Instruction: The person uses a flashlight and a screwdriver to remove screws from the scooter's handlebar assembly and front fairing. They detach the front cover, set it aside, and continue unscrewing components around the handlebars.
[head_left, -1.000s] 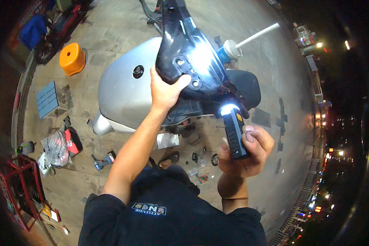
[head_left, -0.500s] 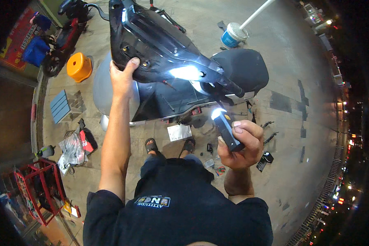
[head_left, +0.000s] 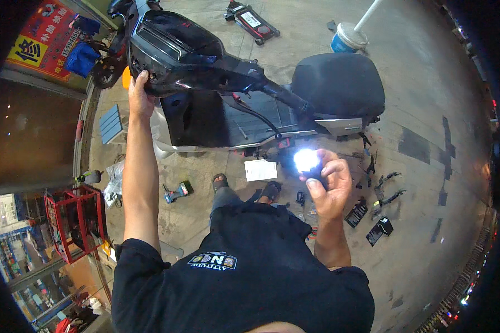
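My left hand (head_left: 141, 99) grips the lower left edge of a scooter's glossy black handlebar housing (head_left: 189, 61), thumb on top. What the fingers do underneath is hidden. From the housing a handlebar grip (head_left: 288, 101) points right, toward the black seat (head_left: 339, 83). Below the housing, a cable and a long thin tool lie over the dark footboard (head_left: 205, 123). In front of the scooter's near side, my right hand (head_left: 333, 186) is closed around a small black flashlight (head_left: 306, 162). Its lamp is lit and glares toward me, so the flashlight's outline is partly lost.
A white sheet (head_left: 260, 170) and a cordless drill (head_left: 176, 191) lie near my feet. Black parts (head_left: 379, 230) are scattered at right. A red metal rack (head_left: 75, 222) and blue-topped stool (head_left: 111, 123) stand left. Beyond the scooter are a floor jack (head_left: 253, 23) and bucket (head_left: 349, 39).
The flashlight has turned from shining on the housing to glaring toward me. My left hand stays on the housing, which now shows farther left and more level. My view has shifted.
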The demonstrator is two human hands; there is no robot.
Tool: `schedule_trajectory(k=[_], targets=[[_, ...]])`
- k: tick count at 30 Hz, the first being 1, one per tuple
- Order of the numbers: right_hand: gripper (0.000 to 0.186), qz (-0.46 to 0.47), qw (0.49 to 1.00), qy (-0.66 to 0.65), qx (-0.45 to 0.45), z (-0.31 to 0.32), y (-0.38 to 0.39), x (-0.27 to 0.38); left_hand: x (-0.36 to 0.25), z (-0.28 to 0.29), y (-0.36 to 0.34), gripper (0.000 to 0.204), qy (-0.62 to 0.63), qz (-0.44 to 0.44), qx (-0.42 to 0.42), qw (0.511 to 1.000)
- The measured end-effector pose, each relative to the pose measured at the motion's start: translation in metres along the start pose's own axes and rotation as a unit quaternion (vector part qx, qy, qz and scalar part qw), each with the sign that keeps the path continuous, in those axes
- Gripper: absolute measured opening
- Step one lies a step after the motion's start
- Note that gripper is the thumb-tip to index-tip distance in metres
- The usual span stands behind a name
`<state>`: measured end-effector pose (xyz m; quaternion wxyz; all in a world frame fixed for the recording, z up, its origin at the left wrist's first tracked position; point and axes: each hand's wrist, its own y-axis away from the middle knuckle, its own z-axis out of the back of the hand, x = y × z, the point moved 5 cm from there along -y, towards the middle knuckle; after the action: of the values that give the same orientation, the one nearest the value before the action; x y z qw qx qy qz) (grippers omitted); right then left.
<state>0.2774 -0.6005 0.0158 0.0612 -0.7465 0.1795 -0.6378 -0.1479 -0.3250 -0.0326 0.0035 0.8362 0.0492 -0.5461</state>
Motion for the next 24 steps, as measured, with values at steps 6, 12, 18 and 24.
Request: schedule_trajectory(k=[6,12,18,24], targets=[[0.04,-0.287,0.953,-0.058,0.083,0.024,0.066,-0.069,-0.003,0.002,0.003,0.04,0.006,-0.007,-0.021,1.0],[0.027,-0.316,0.949,0.012,0.001,0.023,0.108,-0.096,-0.002,-0.002,0.003,0.031,0.004,-0.036,-0.022,0.999],[0.019,-0.271,0.962,0.015,-0.043,-0.001,0.101,-0.102,0.005,0.01,-0.006,0.05,0.03,-0.027,-0.011,0.999],[0.033,-0.197,0.98,0.001,-0.034,-0.021,0.082,-0.094,0.009,0.013,-0.012,0.032,-0.001,-0.053,-0.016,0.998]])
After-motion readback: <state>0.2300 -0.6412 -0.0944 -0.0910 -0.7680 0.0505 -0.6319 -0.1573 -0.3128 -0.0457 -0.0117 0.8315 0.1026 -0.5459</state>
